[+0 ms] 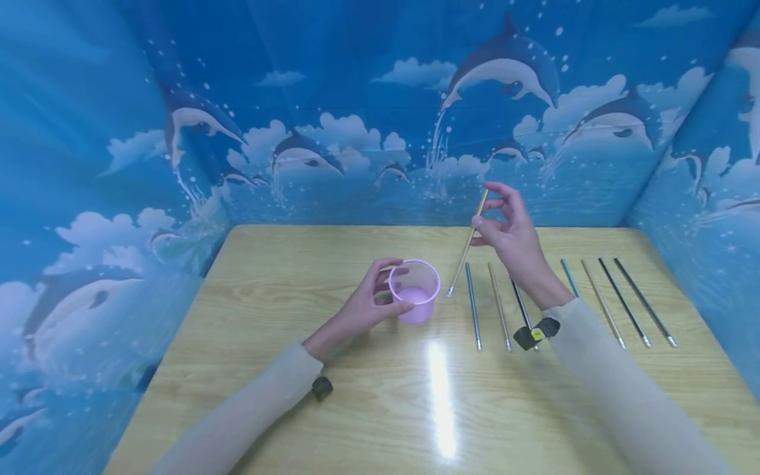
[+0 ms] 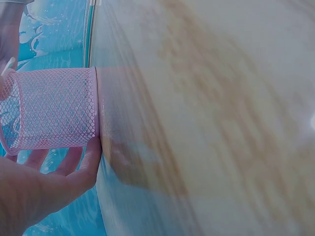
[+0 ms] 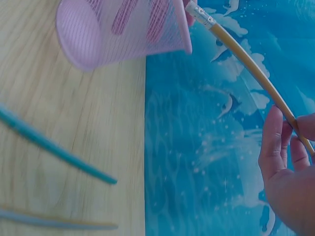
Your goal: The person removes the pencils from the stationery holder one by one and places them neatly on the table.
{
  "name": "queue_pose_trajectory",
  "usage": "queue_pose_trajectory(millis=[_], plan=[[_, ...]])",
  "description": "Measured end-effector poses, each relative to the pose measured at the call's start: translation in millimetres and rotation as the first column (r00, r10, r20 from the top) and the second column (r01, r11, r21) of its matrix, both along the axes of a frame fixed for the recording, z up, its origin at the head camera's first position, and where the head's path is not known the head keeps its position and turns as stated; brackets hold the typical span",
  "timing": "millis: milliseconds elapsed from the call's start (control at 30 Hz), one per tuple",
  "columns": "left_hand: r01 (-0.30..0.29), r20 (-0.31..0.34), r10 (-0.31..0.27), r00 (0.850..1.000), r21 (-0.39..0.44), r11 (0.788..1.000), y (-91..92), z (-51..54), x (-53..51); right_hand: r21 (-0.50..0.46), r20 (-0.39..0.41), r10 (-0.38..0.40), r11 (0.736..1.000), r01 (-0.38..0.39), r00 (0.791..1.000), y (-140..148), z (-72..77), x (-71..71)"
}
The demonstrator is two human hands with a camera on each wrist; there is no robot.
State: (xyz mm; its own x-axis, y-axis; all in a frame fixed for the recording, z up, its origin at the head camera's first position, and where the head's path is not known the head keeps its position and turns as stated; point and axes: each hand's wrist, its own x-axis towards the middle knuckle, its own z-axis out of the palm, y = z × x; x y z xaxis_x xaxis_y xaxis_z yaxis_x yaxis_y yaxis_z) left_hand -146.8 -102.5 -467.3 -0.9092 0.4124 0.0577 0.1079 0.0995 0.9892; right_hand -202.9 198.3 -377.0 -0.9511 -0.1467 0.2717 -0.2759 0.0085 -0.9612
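A pink mesh pen cup point(image 1: 417, 310) stands upright on the table, and nothing shows inside it. My left hand point(image 1: 373, 300) holds it from the left, thumb on the near side and fingers round the far side; the left wrist view shows the mesh wall point(image 2: 56, 108) and fingers along it. Raised to the right of the cup, my right hand point(image 1: 509, 231) pinches a yellow pencil point(image 1: 466, 254) between thumb and fingers. The pencil slants, its eraser end point(image 3: 201, 14) lowest, close to the cup's rim in the right wrist view.
Several pencils lie in a row on the wooden table point(image 1: 267, 290) at the right, among them a teal one point(image 1: 473, 307), a tan one point(image 1: 500, 307) and a dark one point(image 1: 645, 302). My right forearm covers part of the row. A blue dolphin-print cloth point(image 1: 356, 79) walls the back and sides.
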Motion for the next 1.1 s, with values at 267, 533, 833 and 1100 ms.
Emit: queue_pose_trajectory(millis=[267,533,833,1100], plan=[[-0.001,0.005,0.001,1.000,0.007,1.000,-1.3,-0.1,0.3,-0.059,0.019,0.010,0.998,-0.009,1.000,23.5,-4.6,3.4],[0.006,0.002,-0.006,1.000,0.012,1.000,-0.8,0.9,0.2,0.065,0.039,-0.017,0.998,0.015,0.999,52.0,-11.9,8.0],[0.012,0.000,-0.012,1.000,0.001,1.000,0.1,0.6,0.3,0.251,0.114,-0.030,0.968,0.001,0.993,94.5,-22.2,14.1],[0.011,0.002,-0.011,1.000,-0.012,1.000,-0.5,0.0,-0.8,0.385,0.113,-0.005,0.922,-0.039,0.994,148.9,-36.5,18.2]])
